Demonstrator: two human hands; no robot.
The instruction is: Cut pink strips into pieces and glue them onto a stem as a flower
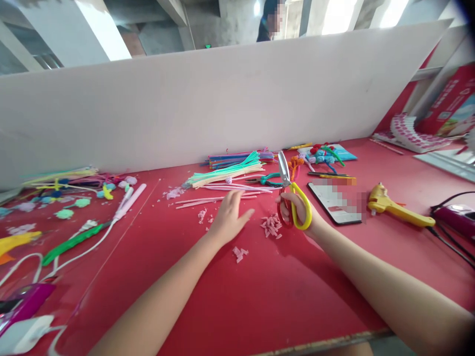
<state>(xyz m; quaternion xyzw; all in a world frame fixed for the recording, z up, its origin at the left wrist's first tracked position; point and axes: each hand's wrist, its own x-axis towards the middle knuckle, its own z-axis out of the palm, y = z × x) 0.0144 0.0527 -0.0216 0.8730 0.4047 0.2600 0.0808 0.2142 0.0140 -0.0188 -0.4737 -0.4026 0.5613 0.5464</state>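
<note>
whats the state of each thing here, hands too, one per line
right hand: closed around scissors handles
left hand: open, palm down, by pink stems
scissors: blades shut, tips pointing away
pink stems: loose, lying flat
pink cuttings: small scattered heap
glue gun: on its side, unheld
phone: flat, screen up

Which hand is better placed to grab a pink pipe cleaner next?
Left, probably. The left hand is open, right by the loose pink pipe cleaners; the right hand is closed on the yellow-handled scissors.

Rt grip [297,211] fingers part-hidden in scissors [284,173] loops, phone [332,201] screen pixelated, person [267,24] behind partition [222,99]
</note>
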